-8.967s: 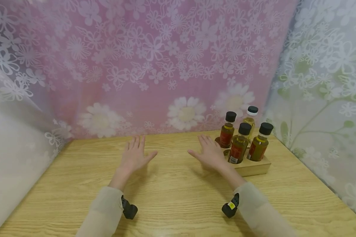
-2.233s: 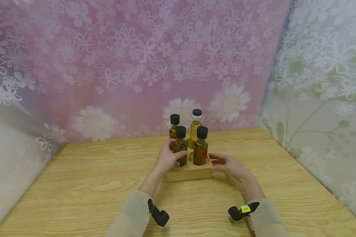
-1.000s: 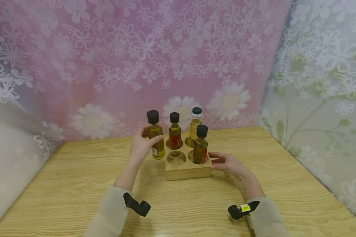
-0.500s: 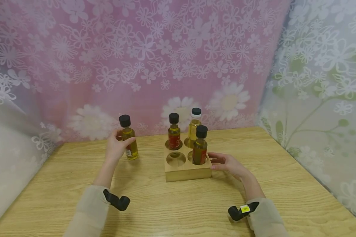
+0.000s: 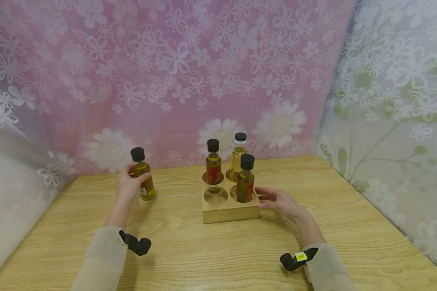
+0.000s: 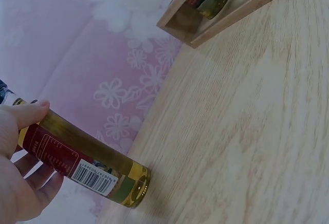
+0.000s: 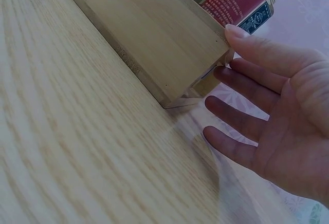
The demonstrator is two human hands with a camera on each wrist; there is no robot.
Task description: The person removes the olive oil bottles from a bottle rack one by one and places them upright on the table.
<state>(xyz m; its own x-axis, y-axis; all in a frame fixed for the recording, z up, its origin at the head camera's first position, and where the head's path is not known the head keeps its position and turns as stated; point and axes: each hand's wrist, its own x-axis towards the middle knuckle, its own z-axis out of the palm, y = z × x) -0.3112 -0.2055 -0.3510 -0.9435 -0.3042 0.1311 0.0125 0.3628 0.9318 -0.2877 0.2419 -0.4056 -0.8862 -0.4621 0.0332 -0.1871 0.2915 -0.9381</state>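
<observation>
In the head view, my left hand (image 5: 126,184) grips an oil bottle (image 5: 145,188) with a black cap, thumb in front and fingers behind. The left wrist view shows this bottle (image 6: 77,152) nearly upright to the table, its base close over the wood, with a red label and barcode. My right hand (image 5: 282,203) is at the right end of a wooden bottle rack (image 5: 231,214). In the right wrist view, the thumb tip touches the rack's (image 7: 149,34) corner, while the other fingers are loosely extended beside its open end.
The rack's front left hole (image 5: 216,196) is vacant. Its other holes hold a red-labelled bottle (image 5: 213,171), a pale oil bottle (image 5: 237,157) with a white-banded cap, and a dark bottle (image 5: 245,186). Floral curtains (image 5: 175,81) enclose the wooden table (image 5: 211,258).
The rack moved from the right to the table's middle. My left hand lifted the front left bottle out and carried it left, recently lower. My right hand has stayed at the rack.
</observation>
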